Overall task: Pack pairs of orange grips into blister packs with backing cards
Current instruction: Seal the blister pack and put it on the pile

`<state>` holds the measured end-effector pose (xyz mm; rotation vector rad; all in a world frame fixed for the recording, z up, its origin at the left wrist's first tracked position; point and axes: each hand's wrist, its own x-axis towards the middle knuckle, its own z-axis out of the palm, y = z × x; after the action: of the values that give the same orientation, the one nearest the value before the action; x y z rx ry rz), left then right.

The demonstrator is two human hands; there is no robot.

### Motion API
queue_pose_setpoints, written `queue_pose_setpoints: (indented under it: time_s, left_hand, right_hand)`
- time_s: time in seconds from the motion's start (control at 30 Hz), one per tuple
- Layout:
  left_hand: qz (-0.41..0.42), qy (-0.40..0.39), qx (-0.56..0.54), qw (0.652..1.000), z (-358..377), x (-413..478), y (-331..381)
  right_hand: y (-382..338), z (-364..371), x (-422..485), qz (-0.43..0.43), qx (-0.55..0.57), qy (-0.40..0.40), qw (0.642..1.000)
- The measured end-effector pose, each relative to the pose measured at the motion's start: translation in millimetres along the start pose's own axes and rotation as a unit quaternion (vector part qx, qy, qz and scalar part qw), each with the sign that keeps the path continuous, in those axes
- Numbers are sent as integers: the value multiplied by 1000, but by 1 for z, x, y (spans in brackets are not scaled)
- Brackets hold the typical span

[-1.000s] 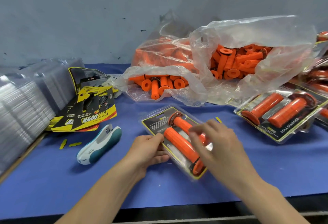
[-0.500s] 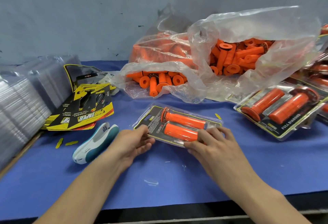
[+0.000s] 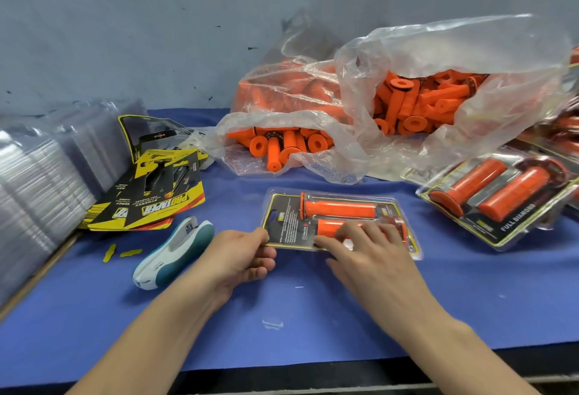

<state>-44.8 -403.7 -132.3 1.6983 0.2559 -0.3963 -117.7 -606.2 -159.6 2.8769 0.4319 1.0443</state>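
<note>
The left hand (image 3: 241,256) pinches the near left corner of the blister pack (image 3: 388,205), thumb on top and fingers curled beneath. The right hand (image 3: 366,253) lies flat on the same pack, fingers spread and nearly straight, pressing down over the nearer orange grip (image 3: 327,226). The farther orange grip (image 3: 338,208) lies uncovered, parallel to it. Both sit on the black, yellow-edged backing card (image 3: 286,222) inside the clear shell.

A second ago the pack lay slantwise with the right hand arched over its near end. It has since been swung round to lie crosswise in front of the person, and the right hand has flattened onto it. I read this as the filling being done and the shell being pressed closed and squared, so this pack looks close to finished. It probably needs only fastening.

Just left of the pack lies a white and teal stapler (image 3: 174,253), untouched, with two yellow scraps (image 3: 120,252) beyond it. Farther left and back are a fan of loose backing cards (image 3: 150,203) and a stack of empty clear blisters (image 3: 40,181). Behind the pack, a plastic bag (image 3: 454,50) spills loose grips (image 3: 416,103). To its right rests a finished pack (image 3: 501,203). All lie on the blue table cover (image 3: 282,316).
</note>
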Motion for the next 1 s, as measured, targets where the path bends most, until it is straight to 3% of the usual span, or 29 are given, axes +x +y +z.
queue_pose_setpoints:
  time_s: [0.27, 0.33, 0.37, 0.43, 0.47, 0.53, 0.63, 0.8, 0.93, 1.0]
  left_hand:
    - [9, -21, 37, 999, -3, -12, 3]
    - [51, 4, 117, 992, -11, -12, 4]
    - [97, 53, 205, 972, -18, -11, 4]
    - [190, 212, 386, 877, -38, -11, 3]
    - [212, 267, 427, 838, -48, -14, 2]
    - [216, 297, 459, 809, -64, -16, -3]
    - [152, 285, 547, 772, -75, -12, -18]
    - [120, 228, 546, 797, -85, -1, -25]
    - [128, 229, 568, 780, -88, 1, -26]
    - [124, 224, 558, 790, -88, 1, -25]
  right_hand:
    - [-19, 17, 20, -3, 49, -16, 999]
    - [-20, 18, 20, 11, 79, -4, 997]
    - [-21, 18, 20, 16, 90, -1, 996]
    - [-22, 17, 19, 19, 97, -2, 995]
    - [-23, 17, 19, 18, 98, -4, 995]
    - [-25, 16, 19, 16, 94, -9, 995]
    - [-27, 15, 17, 5, 82, -17, 997]
    - [-31, 15, 7, -21, 52, -56, 997]
    - [-30, 16, 7, -22, 49, -69, 996]
    - [-31, 16, 7, -22, 47, -72, 996]
